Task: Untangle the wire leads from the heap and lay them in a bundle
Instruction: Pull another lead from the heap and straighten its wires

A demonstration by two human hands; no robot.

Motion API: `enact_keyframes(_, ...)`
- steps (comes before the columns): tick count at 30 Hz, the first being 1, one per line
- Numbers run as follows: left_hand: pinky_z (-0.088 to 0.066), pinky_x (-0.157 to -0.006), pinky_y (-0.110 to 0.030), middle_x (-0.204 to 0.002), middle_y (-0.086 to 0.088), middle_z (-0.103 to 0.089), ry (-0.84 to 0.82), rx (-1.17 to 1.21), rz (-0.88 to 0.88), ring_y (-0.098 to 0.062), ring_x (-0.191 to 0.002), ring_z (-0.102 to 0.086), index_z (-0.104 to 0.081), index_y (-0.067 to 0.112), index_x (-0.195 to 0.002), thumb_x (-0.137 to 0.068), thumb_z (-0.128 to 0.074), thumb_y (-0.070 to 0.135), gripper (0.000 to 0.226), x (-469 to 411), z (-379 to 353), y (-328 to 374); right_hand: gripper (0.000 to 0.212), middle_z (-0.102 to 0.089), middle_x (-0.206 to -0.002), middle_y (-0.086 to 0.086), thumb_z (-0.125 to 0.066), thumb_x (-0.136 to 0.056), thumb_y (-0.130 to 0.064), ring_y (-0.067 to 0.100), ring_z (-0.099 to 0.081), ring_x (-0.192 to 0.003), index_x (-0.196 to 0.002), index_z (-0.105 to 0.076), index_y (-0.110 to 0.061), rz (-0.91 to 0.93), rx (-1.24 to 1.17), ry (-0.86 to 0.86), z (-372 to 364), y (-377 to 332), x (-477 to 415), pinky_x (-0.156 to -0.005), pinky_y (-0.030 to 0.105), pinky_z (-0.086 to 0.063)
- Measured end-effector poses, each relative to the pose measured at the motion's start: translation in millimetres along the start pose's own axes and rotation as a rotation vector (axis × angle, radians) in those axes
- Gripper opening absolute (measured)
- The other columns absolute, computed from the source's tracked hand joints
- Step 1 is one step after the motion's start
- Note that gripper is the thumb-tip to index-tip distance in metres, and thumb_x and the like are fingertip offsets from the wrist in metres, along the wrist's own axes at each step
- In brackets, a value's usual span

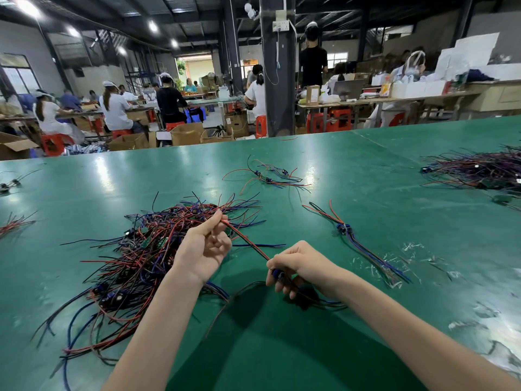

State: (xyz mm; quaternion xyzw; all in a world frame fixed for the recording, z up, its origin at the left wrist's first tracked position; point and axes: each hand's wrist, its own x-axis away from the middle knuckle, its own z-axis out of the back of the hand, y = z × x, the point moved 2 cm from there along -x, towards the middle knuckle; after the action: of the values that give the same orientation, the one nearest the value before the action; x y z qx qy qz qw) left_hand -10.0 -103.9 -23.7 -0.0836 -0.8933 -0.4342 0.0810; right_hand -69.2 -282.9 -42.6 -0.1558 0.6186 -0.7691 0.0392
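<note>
- Our left hand (204, 246) pinched a red-and-black lead (248, 242) between thumb and forefinger at the edge of the heap (135, 255). We judged this steadied the wire just where it left the tangle.
- Our right hand (293, 263) curled round the lead's small blue component (277, 275). The wire ran taut between our hands, probably so it could slide free without dragging its neighbours.
- The heap of red, black and blue leads lay on the green table mat (366, 170), ahead and to our left.
- A small bundle (345, 230) lay to our right, its leads roughly parallel and well apart from the heap, likely so that sorted leads would not snag again.
- Most leads sat in the heap, so we judged the task was at an early stage.
</note>
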Motion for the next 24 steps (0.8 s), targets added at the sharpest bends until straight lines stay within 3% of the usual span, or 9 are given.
enact_keyframes(4, -0.039, -0.037, -0.014, -0.049, 0.004, -0.053, -0.023, 0.020, 0.070, -0.004, -0.037, -0.035, -0.070, 0.007, -0.052, -0.086, -0.063, 0.018, 0.037, -0.6, -0.4, -1.9, 0.030, -0.060, -0.055, 0.010, -0.056, -0.086, -0.013, 0.016, -0.049, -0.040, -0.061, -0.070, -0.005, -0.023, -0.005, 0.027, 1.2, 1.2, -1.1, -0.042, 0.019, -0.044)
enact_keyframes(10, -0.040, -0.039, -0.013, -0.052, 0.005, -0.055, -0.137, 0.051, 0.122, -0.003, -0.041, -0.038, -0.070, 0.008, -0.058, -0.072, -0.067, 0.021, 0.020, 3.8, -3.5, -5.1, 0.028, -0.060, -0.054, 0.010, -0.054, -0.084, -0.013, 0.015, -0.049, -0.040, -0.062, -0.069, -0.004, -0.037, 0.020, 0.040, 2.6, 3.1, -1.7, -0.041, 0.019, -0.043)
enact_keyframes(14, -0.042, -0.044, -0.013, -0.054, 0.006, -0.062, 0.118, -0.192, -0.221, -0.002, -0.043, -0.041, -0.069, 0.007, -0.076, -0.078, -0.070, 0.019, 0.012, -4.4, 7.1, -2.2, 0.028, -0.060, -0.057, 0.011, -0.055, -0.084, -0.013, 0.016, -0.049, -0.042, -0.061, -0.069, -0.006, -0.007, 0.045, 0.050, 2.7, 2.8, -3.1, -0.043, 0.021, -0.044)
enact_keyframes(17, -0.044, -0.055, -0.011, -0.059, 0.012, -0.065, 0.271, -0.584, -0.600, 0.003, -0.049, -0.048, -0.072, 0.017, -0.075, -0.083, -0.072, 0.022, 0.009, -7.2, 13.2, -0.8, 0.030, -0.062, -0.056, 0.007, -0.056, -0.086, -0.014, 0.014, -0.050, -0.042, -0.060, -0.069, -0.010, 0.033, 0.049, -0.014, -1.5, 2.1, -2.2, -0.042, 0.020, -0.044)
enact_keyframes(19, -0.045, -0.061, -0.012, -0.062, 0.015, -0.066, 0.301, -0.777, -0.760, 0.004, -0.054, -0.053, -0.072, 0.023, -0.073, -0.082, -0.073, 0.026, 0.009, -7.1, 14.2, -1.9, 0.030, -0.063, -0.055, 0.004, -0.056, -0.088, -0.015, 0.012, -0.052, -0.043, -0.062, -0.070, -0.009, 0.074, 0.034, -0.090, -4.6, 1.4, 0.0, -0.042, 0.020, -0.044)
enact_keyframes(24, -0.049, -0.068, -0.031, -0.063, 0.005, -0.067, 0.312, -0.817, -0.753, -0.012, -0.060, -0.055, -0.070, 0.026, -0.069, -0.082, -0.073, 0.028, 0.013, -12.3, 19.2, -6.9, 0.030, -0.065, -0.058, 0.002, -0.056, -0.090, -0.015, 0.011, -0.055, -0.046, -0.065, -0.072, -0.010, 0.117, 0.028, -0.155, -5.0, 0.7, 1.9, -0.043, 0.020, -0.045)
